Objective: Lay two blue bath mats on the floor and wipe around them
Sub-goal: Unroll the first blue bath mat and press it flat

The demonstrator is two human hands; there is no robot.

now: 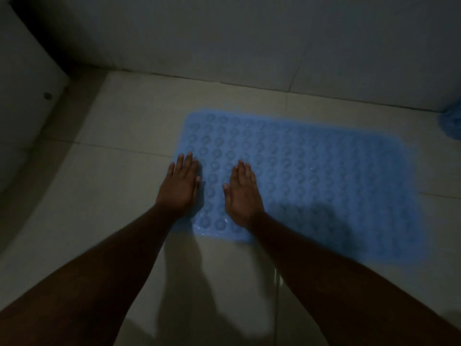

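Under both palms a blue bath mat lies flat on the tiled floor, stretching away to the right of the right hand. That hand rests spread and released on the mat's near left part, gripping nothing. Beside it, the left hand lies flat and unclenched across the mat's left edge, fingers partly on tile. Far to the right of both hands, another blue object shows at the wall. No writing is legible.

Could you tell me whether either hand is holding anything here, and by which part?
Nothing is held: left hand and right hand lie flat, palms down, on the blue mat.
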